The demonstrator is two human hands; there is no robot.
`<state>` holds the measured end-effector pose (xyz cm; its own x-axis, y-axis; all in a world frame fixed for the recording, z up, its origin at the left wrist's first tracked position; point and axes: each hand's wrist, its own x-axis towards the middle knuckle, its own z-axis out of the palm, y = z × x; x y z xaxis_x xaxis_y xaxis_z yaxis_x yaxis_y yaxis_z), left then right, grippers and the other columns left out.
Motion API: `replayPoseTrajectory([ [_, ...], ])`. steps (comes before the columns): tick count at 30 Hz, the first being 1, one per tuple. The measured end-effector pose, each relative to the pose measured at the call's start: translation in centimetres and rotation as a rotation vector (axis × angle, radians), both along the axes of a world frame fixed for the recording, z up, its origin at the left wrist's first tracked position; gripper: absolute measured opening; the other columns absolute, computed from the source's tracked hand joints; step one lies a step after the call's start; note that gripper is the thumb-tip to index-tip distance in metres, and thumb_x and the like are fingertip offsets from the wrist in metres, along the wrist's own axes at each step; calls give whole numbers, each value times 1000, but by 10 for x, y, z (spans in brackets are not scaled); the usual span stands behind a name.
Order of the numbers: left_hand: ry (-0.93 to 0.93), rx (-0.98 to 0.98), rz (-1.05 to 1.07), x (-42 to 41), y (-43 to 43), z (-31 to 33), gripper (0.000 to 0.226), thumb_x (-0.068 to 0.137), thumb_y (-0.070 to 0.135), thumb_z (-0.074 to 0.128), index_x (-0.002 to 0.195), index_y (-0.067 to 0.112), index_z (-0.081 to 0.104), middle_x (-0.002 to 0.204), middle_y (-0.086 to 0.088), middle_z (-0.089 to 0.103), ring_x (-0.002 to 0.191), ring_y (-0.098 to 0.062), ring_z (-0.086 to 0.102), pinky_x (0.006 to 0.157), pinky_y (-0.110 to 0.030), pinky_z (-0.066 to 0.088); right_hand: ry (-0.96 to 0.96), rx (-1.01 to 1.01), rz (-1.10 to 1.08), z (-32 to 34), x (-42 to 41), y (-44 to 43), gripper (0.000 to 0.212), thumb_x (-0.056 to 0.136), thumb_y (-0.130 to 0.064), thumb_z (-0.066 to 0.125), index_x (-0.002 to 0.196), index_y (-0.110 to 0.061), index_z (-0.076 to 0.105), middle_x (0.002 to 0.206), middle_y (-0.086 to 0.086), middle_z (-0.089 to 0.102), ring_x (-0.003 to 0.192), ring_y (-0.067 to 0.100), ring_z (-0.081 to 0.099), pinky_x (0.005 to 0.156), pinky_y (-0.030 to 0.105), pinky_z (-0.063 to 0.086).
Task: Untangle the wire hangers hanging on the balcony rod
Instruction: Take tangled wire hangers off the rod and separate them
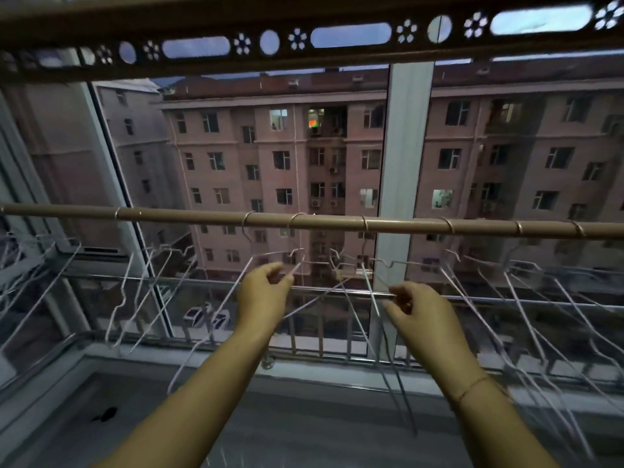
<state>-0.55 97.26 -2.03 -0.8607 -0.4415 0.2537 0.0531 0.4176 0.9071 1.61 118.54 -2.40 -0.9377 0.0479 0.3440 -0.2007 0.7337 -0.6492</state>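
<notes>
We see the rod (337,223) across the window, with hangers (371,292) hooked along it and the middle ones crossed just below. Our left hand (261,295) and right hand (422,312) each pinch a wire, fingers curled tight. Risk: pulling sideways jams the hooks or drags one off the rod.

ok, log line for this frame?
phase: untangling | left hand: pinches hanger wire | right hand: at neighbouring wire, grip unclear | tangle: wires crossed below rod

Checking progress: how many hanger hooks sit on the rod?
7 hooks on the rod: one far left, two above the left hand, one centre, three right; more may be off-frame.
</notes>
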Motion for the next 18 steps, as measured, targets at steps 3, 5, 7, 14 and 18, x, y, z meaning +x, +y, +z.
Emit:
replayPoseTrajectory([
  [3,-69,-59,-101,-9,-20,-5,36,88,12,62,123,5,60,121,-12,65,97,-16,58,89,-25,42,-38,-20,-50,-12,0,-16,21,88,-29,58,102,-15,67,101,3,68,84,15,59,71,26,48],
  [5,-92,-96,-156,-13,-27,-7,33,88,12,61,121,5,63,119,-11,67,97,-17,59,88,-26,43,-45,-46,-73,-18,0,-25,21,89,-30,58,99,-16,68,96,-1,69,78,10,56,61,18,40],
  [7,-110,-120,-193,-17,-32,-8,28,88,13,61,116,7,66,115,-9,69,99,-19,61,88,-26,44,-52,-72,-95,-20,1,-33,19,89,-32,57,97,-18,68,89,-5,67,72,4,54,57,12,35],
  [14,-149,-46,-311,-23,-33,-10,18,86,11,64,100,5,73,84,-6,74,75,-13,66,74,-26,52,-80,-89,-158,-20,-2,-47,13,86,-21,60,82,-12,68,78,5,70,75,20,64,72,38,55],
  [18,-148,18,-331,-21,-29,-11,22,85,10,65,105,4,71,85,-7,74,83,-19,69,85,-36,54,-80,-85,-189,-19,-3,-44,13,87,-19,58,84,-12,69,78,4,69,76,20,64,73,41,55],
])
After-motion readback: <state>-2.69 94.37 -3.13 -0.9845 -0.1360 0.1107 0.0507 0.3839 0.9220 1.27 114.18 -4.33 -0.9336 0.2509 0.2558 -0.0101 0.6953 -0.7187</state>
